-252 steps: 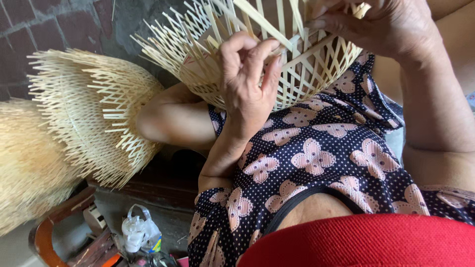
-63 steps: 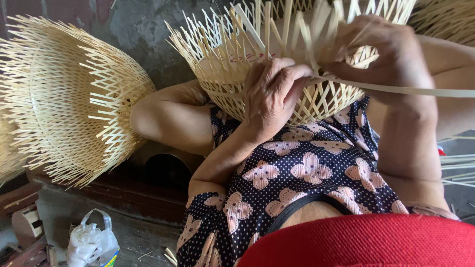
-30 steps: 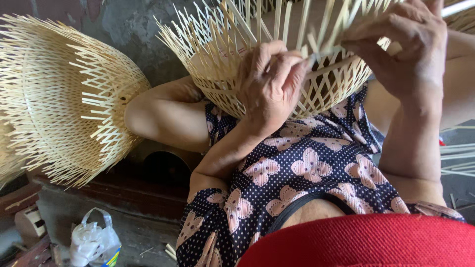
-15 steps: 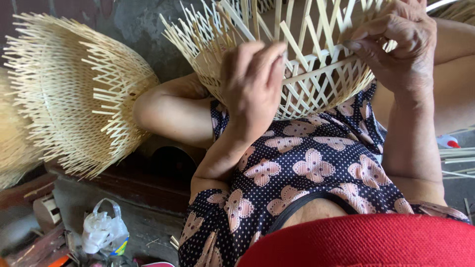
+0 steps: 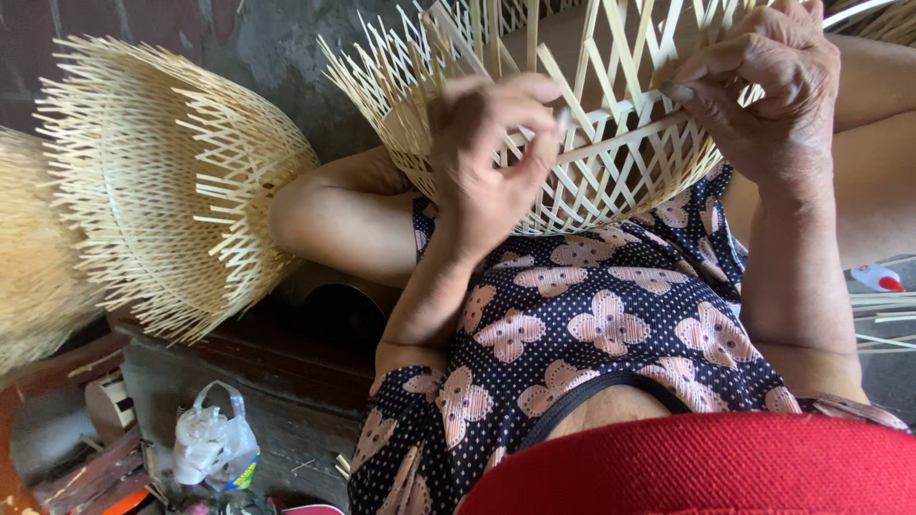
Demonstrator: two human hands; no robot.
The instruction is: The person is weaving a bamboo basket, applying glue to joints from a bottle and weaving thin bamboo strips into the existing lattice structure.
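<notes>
1. Two finished baskets point(image 5: 162, 191) hang nested at far left, well apart from your hands; a white plastic bag point(image 5: 212, 443) lies on the floor below them.
2. Your left hand point(image 5: 491, 157) sits against the near wall of the half-woven basket point(image 5: 620, 162) on your lap, fingers bunched together and pinching a flat strip point(image 5: 611, 143) just beside the rim band. It is blurred, so how firm the pinch is cannot be told.
3. Your basket looks light and springy. The open lattice would likely flex under pressure, and the loose stakes point(image 5: 401, 67) fanning up from the rim seem thin enough to snap or splinter, so hold it by the woven wall, not by those ends.
4. Your right hand point(image 5: 763, 95) grips the rim at upper right, fingers curled over the stakes and thumb pressed to the same strip, which runs across the wall between both hands.
</notes>
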